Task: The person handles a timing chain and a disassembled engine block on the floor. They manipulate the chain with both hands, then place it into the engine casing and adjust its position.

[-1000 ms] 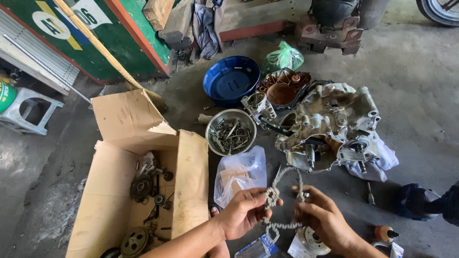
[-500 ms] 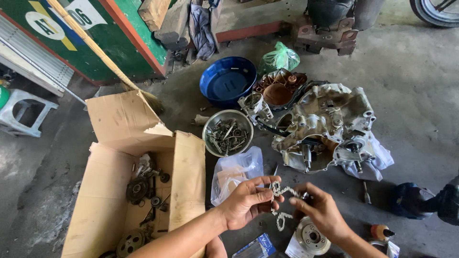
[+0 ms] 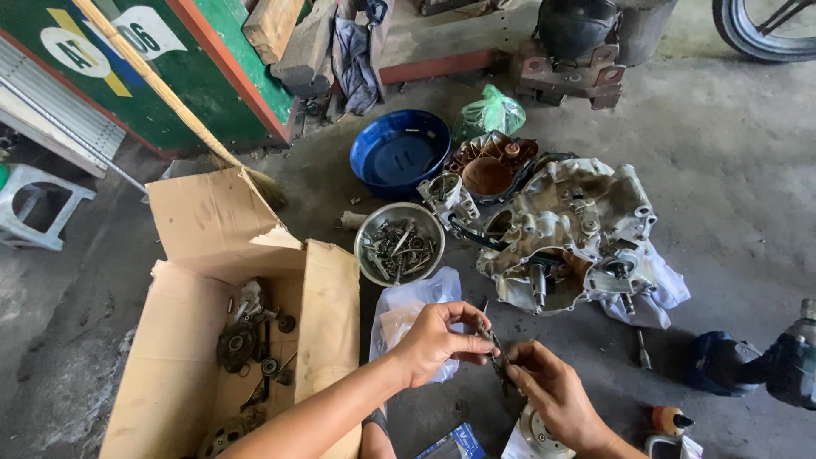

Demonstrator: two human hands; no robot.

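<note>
At nine o'clock a grey plastic stool stood on the concrete floor. Toward eight o'clock an open cardboard box lay with dark gears and metal parts in its bottom. At eleven o'clock a wooden broom handle leaned across a green painted board. Near the middle, at twelve o'clock, a blue basin sat just above a steel bowl of bolts, and a clear plastic bag lay below the bowl.

At six o'clock the left hand held its grip closed on a short dark chain, thumb and fingertips pinching its upper end. Just to the right, the right hand pinched the chain's lower end, its grip likewise closed, so the chain hung between both hands above the floor. Below the right hand a round metal disc rested.

At two o'clock an engine case sat on a white rag, with a green plastic bag beyond it at one o'clock. At four o'clock a dark tool lay on the floor.
</note>
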